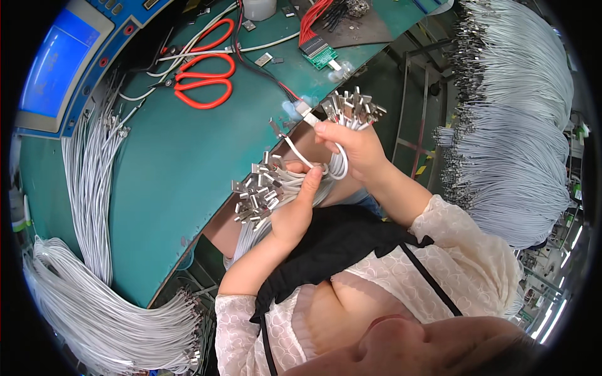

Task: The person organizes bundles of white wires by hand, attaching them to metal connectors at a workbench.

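Note:
My left hand (293, 210) is closed around a thick bundle of white USB cables (258, 193), its metal plugs fanned out on the left. One cable (293, 149) stands apart from that bundle, its end near the table edge. My right hand (359, 149) grips a second cluster of cable ends (353, 109), with metal plugs pointing up. By its thumb and fingertips, a white connector (307, 113) meets the wired socket glued at the table edge; whether it is fully seated I cannot tell. Cables loop between both hands.
On the green table (163, 169) lie red-handled scissors (204, 81), a green circuit board (321, 55) with red wires, and loose white cables (88, 188). A blue tester (63, 62) with a screen stands at left. Large cable heaps hang at right (508, 138) and lower left (119, 319).

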{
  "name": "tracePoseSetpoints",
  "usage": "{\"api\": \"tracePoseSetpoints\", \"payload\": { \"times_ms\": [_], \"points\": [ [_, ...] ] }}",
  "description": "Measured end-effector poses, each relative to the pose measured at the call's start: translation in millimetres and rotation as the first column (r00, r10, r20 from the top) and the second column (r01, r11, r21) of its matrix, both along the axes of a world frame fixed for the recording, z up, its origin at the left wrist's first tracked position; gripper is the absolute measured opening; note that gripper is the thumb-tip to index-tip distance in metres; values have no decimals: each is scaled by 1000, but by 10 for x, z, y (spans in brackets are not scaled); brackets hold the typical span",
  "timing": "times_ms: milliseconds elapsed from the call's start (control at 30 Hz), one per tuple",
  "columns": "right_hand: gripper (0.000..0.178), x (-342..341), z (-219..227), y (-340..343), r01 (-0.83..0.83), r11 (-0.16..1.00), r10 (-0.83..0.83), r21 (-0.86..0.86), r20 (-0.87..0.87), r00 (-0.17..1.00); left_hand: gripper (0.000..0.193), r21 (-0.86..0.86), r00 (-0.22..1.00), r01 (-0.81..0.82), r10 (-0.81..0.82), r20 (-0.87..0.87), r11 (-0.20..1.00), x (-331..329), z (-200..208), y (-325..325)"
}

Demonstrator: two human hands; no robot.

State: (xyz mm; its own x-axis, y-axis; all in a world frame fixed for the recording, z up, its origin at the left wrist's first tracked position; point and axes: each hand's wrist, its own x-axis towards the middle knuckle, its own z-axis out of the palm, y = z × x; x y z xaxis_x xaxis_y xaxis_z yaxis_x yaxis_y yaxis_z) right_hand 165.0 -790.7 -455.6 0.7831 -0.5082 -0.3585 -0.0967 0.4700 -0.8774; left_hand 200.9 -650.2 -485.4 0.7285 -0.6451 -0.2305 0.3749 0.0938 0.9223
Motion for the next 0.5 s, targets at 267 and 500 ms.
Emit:
{"api": "tracePoseSetpoints", "payload": {
  "times_ms": [267, 500],
  "points": [
    [10, 108, 20, 14, 88, 995, -91, 53, 47, 995, 13, -46, 999, 32, -34, -42, 998, 36, -21, -3],
    [13, 148, 90, 28, -122, 991, 120, 51, 29, 992, 15, 96, 968, 146, -162, 190, 985, 60, 67, -54]
  ]
}}
